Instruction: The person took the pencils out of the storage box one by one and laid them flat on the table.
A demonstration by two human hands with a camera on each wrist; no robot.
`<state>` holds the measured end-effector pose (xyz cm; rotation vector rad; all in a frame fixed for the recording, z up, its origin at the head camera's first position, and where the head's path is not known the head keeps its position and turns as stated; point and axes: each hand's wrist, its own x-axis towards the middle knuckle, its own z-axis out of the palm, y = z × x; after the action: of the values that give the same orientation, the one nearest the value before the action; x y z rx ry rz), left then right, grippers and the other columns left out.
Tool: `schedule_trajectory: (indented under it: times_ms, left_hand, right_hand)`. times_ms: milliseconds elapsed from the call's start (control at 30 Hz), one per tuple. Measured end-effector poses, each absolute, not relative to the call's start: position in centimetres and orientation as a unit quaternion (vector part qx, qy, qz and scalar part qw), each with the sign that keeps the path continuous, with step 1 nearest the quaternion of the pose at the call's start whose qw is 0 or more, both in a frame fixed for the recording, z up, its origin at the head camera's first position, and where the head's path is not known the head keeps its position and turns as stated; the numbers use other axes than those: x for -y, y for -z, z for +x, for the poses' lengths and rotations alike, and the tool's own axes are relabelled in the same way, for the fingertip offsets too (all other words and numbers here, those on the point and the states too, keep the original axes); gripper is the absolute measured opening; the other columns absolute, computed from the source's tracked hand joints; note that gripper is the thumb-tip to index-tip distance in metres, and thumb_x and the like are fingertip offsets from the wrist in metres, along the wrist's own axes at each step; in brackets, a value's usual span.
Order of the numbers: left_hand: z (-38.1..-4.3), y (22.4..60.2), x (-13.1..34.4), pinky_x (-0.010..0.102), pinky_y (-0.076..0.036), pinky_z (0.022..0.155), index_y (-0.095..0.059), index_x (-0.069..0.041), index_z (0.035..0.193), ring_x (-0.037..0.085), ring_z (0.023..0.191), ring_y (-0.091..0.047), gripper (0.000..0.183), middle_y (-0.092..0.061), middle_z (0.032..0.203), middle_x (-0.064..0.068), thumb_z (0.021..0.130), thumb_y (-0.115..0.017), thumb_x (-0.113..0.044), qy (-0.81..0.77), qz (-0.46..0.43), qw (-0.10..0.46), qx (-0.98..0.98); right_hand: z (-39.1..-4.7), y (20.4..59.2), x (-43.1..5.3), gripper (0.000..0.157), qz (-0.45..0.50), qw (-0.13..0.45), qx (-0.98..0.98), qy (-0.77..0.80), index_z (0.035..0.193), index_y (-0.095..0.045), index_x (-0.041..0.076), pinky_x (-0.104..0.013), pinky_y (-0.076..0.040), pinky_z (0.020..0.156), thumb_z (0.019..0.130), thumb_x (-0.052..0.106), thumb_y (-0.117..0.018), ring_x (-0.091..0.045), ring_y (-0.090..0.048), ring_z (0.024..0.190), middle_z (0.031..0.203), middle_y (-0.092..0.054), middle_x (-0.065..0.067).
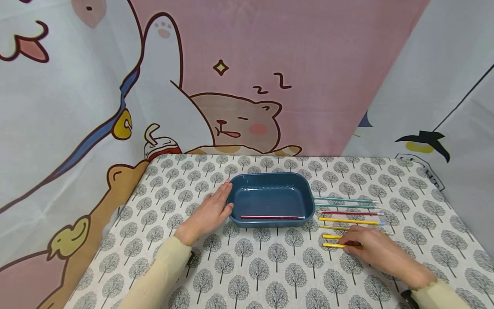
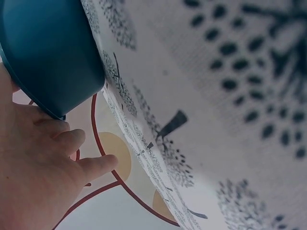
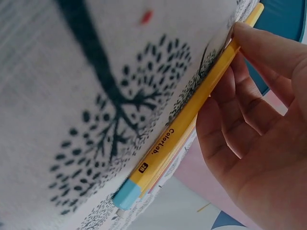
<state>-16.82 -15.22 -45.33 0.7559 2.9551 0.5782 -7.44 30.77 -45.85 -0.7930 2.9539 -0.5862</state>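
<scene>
On the patterned cloth stands a dark blue rectangular tray (image 1: 270,222), with a dark red pencil (image 1: 272,217) lying along its near side. My left hand (image 1: 210,212) rests against the tray's left end, fingers extended at the rim; the left wrist view shows them beside the outer wall. To the right, my right hand (image 1: 372,249) pinches the nearest yellow pencil (image 3: 192,108) between thumb and fingers. That pencil has a light blue end and lies low, close to the cloth. Just beyond it another yellow pencil (image 1: 330,236) is partly hidden by the hand.
Several more pencils lie in a row right of the tray: a teal pencil (image 1: 347,200), a red pencil (image 1: 349,213) and a thicker yellow pencil (image 1: 347,221) among them. The tree-print tablecloth (image 1: 270,266) ends at a cartoon-printed curtain (image 1: 328,86) behind.
</scene>
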Motion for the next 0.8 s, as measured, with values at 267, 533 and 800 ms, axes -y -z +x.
schedule_trajectory:
  times_ms: [267,533,800]
  left_hand:
    - [-16.84,45.33,15.17,0.064,-0.026,0.12,-0.02,-0.004,0.165,0.033,0.156,-0.022,0.065,-0.012,0.172,0.01,0.111,-0.043,-0.034,-0.186,0.243,0.018,-0.952]
    - [-16.65,45.12,15.16,0.062,-0.023,0.122,-0.019,-0.006,0.165,0.029,0.158,-0.014,0.066,-0.007,0.173,0.007,0.111,-0.043,-0.035,-0.169,0.239,0.014,-0.956]
    - [-16.29,44.96,15.23,0.061,-0.022,0.123,-0.024,-0.004,0.164,0.029,0.158,-0.014,0.066,-0.009,0.172,0.007,0.111,-0.042,-0.039,-0.167,0.243,-0.001,-0.955]
  right_hand:
    - [-7.52,46.02,-30.69,0.024,-0.251,0.014,-0.951,0.179,0.095,-0.078,0.032,-0.026,-0.054,0.064,0.082,0.014,-0.086,0.003,-0.059,0.08,0.095,-0.064,0.021]
    - [-7.52,46.08,-30.61,0.024,-0.248,0.012,-0.952,0.177,0.096,-0.079,0.031,-0.026,-0.055,0.064,0.082,0.014,-0.087,0.003,-0.059,0.08,0.095,-0.064,0.02]
    - [-7.38,45.8,-30.28,0.023,-0.228,0.015,-0.959,0.168,0.096,-0.079,0.029,-0.026,-0.054,0.064,0.08,0.016,-0.088,0.004,-0.058,0.077,0.093,-0.064,0.02]
